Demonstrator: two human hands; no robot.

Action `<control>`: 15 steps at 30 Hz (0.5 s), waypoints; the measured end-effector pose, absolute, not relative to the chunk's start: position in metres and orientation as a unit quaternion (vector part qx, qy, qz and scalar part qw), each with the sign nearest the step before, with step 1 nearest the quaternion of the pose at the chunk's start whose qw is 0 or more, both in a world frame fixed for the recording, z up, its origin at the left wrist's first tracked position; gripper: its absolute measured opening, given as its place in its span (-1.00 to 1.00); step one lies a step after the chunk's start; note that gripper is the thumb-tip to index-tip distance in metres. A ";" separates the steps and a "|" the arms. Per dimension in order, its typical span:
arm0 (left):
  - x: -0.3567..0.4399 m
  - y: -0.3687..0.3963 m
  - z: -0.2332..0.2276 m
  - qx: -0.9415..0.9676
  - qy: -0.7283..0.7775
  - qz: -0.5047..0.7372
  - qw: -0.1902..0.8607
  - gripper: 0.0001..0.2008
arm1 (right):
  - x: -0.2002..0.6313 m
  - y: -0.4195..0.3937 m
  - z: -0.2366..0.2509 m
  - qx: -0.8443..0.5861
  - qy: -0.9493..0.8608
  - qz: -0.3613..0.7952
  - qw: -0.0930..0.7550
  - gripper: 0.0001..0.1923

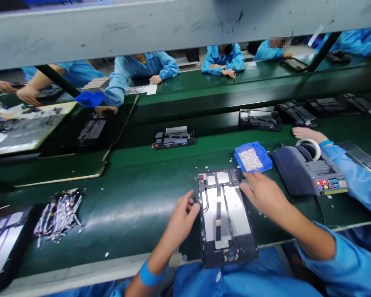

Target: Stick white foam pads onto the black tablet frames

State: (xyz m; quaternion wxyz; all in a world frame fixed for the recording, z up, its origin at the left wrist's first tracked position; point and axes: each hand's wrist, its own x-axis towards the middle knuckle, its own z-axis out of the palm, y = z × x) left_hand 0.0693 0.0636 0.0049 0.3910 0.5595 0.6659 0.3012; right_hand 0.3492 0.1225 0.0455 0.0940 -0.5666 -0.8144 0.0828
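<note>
An opened tablet [225, 218] with silver battery cells and black strips lies in front of me, its near end at the table's edge. My left hand [182, 214] is beside its left edge, thumb and fingers apart with nothing between them. Over the upper right corner of the tablet is my right hand [264, 194], thumb and forefinger stretched out and apart; whether the fingertips touch the casing I cannot tell. Just beyond that hand stands a blue tray [268, 161] of small whitish pieces.
A grey tape dispenser [299, 171] with a tape roll stands at right, near a co-worker's hand [309, 134]. Flat cables [60, 214] lie piled at left. Another opened tablet [174, 137] rests on the belt, with several more at far right. A shelf beam [173, 29] crosses overhead.
</note>
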 end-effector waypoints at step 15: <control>-0.120 0.053 0.045 0.252 0.789 0.427 0.363 -0.38 | 0.231 0.230 0.083 -0.504 -0.722 0.413 0.232 -0.76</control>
